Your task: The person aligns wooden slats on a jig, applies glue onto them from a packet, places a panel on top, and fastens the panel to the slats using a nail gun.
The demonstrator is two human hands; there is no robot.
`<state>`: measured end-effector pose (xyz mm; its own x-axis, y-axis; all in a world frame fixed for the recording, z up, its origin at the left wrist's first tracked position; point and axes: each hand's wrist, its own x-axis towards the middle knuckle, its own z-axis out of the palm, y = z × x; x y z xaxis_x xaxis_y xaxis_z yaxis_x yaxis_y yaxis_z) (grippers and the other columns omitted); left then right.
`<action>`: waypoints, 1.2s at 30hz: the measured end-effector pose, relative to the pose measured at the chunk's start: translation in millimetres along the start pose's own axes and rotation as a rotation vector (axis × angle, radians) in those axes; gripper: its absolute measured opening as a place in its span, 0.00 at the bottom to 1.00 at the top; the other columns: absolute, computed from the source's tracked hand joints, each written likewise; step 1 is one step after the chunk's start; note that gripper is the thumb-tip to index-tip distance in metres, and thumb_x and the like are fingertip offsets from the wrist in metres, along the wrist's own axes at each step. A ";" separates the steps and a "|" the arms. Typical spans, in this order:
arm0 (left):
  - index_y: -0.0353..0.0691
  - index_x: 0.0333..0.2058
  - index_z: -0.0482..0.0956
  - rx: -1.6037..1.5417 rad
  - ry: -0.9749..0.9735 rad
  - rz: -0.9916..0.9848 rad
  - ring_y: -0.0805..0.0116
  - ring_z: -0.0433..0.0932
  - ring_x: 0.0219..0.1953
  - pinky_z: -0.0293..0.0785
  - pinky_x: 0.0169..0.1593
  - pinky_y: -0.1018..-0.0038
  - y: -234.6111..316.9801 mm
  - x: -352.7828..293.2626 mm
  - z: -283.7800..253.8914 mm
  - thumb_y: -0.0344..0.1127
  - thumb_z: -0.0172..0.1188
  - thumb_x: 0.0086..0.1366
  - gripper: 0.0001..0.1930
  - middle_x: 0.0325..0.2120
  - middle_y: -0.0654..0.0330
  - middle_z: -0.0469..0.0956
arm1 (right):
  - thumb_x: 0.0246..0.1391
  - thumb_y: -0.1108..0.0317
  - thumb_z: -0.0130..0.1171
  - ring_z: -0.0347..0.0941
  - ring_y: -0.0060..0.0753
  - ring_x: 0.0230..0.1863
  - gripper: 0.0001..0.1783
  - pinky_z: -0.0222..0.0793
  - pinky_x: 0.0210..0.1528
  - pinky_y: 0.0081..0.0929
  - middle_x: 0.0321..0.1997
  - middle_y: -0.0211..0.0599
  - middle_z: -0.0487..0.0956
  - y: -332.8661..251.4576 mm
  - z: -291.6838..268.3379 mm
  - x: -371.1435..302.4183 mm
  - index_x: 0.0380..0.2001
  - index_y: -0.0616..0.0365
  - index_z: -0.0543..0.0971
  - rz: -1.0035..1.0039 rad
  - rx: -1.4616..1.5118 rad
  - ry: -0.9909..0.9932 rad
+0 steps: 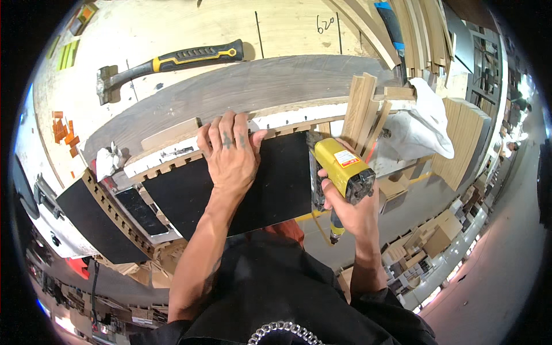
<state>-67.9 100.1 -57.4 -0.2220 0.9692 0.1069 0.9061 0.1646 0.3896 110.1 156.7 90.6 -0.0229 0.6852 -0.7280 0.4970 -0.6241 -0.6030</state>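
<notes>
My left hand [232,158] rests over the far edge of a black panel [279,181], fingers stretched forward and thumb out to the side. Under the fingers, a notched wooden strip [292,126] runs along that edge. In my right hand [352,211] is a yellow and black nail gun [339,160], its fingers wrapped round the handle. The tool's nose end sits close to the panel's right far corner; whether it touches is hidden. Beyond my left hand, a hammer [184,58] with a yellow and black handle lies on the workbench [201,23].
Upright wooden strips [360,109] stand beside the nail gun. A white cloth [425,123] hangs at the bench's right end, near stacked boards [457,141]. Orange pieces [62,131] lie at the left. Another black panel [103,218] with a notched edge leans at the lower left.
</notes>
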 end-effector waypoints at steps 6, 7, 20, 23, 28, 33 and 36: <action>0.40 0.52 0.71 -0.009 -0.030 -0.019 0.53 0.71 0.51 0.58 0.60 0.52 1.4 2.5 -1.3 0.47 0.58 0.68 0.21 0.48 0.54 0.72 | 0.53 0.83 0.57 0.73 0.19 0.22 0.29 0.72 0.25 0.19 0.37 0.36 0.82 -0.2 1.2 3.3 0.60 0.63 0.71 0.001 -0.047 0.016; 0.40 0.52 0.71 -0.009 -0.021 -0.020 0.54 0.71 0.51 0.58 0.60 0.52 1.4 2.5 -0.4 0.47 0.58 0.68 0.21 0.48 0.54 0.72 | 0.53 0.83 0.57 0.73 0.19 0.22 0.29 0.72 0.25 0.19 0.37 0.36 0.82 0.1 1.1 2.6 0.60 0.63 0.71 0.019 -0.016 0.003; 0.43 0.55 0.68 -0.008 -0.082 -0.029 0.55 0.68 0.56 0.54 0.63 0.51 0.0 0.7 0.6 0.49 0.53 0.71 0.21 0.49 0.55 0.69 | 0.46 0.79 0.64 0.78 0.26 0.48 0.36 0.74 0.51 0.26 0.48 0.43 0.82 9.0 2.7 3.3 0.62 0.61 0.70 -0.026 -0.116 0.033; 0.42 0.55 0.67 -0.014 -0.078 -0.031 0.55 0.68 0.56 0.54 0.63 0.51 0.3 0.6 -1.1 0.49 0.53 0.71 0.21 0.49 0.55 0.69 | 0.46 0.79 0.64 0.78 0.25 0.47 0.36 0.74 0.51 0.26 0.49 0.43 0.81 7.6 4.7 2.8 0.62 0.61 0.70 0.000 -0.131 0.043; 0.41 0.52 0.72 -0.007 -0.040 -0.030 0.55 0.71 0.51 0.58 0.59 0.53 0.1 0.8 0.4 0.48 0.59 0.66 0.22 0.47 0.56 0.72 | 0.46 0.78 0.64 0.79 0.25 0.44 0.37 0.73 0.50 0.24 0.47 0.42 0.82 -3.3 13.3 -7.1 0.63 0.61 0.69 0.028 -0.073 0.028; 0.40 0.52 0.72 -0.018 -0.019 -0.025 0.55 0.71 0.50 0.59 0.58 0.53 -1.4 1.0 2.1 0.49 0.60 0.66 0.22 0.47 0.56 0.72 | 0.45 0.78 0.64 0.79 0.24 0.43 0.37 0.73 0.49 0.25 0.45 0.40 0.82 -3.3 27.5 -1.8 0.63 0.61 0.69 0.064 -0.134 0.004; 0.40 0.52 0.71 -0.023 -0.032 -0.018 0.56 0.71 0.50 0.60 0.58 0.53 -2.2 0.6 1.8 0.49 0.60 0.65 0.23 0.47 0.56 0.72 | 0.46 0.78 0.63 0.79 0.24 0.43 0.36 0.73 0.49 0.25 0.43 0.38 0.83 -3.3 27.3 -2.3 0.63 0.62 0.69 0.070 -0.087 0.016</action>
<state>-69.3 100.6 -59.9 -0.2267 0.9714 0.0703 0.8934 0.1786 0.4123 84.8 147.0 85.4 0.0283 0.6477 -0.7614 0.5707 -0.6358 -0.5197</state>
